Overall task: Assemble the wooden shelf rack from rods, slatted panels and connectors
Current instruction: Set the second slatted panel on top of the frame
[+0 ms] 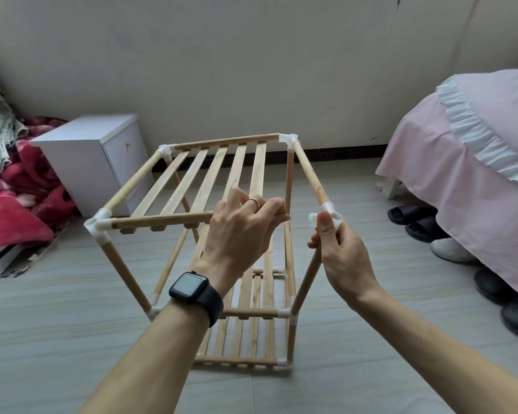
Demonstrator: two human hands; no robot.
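Closest to the lens, the left hand [243, 231], a black square-faced smartwatch [192, 289] strapped to its wrist, has its fingers curled round the right end of the pale round wooden front rod [162, 218] that edges the top slatted wooden panel [210, 174]. Gripping so near the free tip probably gives the most control for steering it sideways. Just beside it, the right hand [341, 255] pinches the white plastic corner connector [329, 218] at the rack's near right top corner, thumb pressed on its face and fingers wrapped behind, likely to keep the open socket steady and facing the rod. Rod tip and socket are near but apart, so this joint reads as not yet seated. That connector already caps the near right upright rod [307, 279] and takes the right side rod [310, 174], which runs to the far corner. The other three top corners look joined and a lower slatted panel [251, 333] sits fitted beneath, so the two-tier wooden shelf rack [123, 264] seems one push from complete. It stands on the grey plank-patterned floor [72, 339], between a white box-shaped cabinet [93, 156] at the far left and a pink-covered bed [461, 174] along the right edge.
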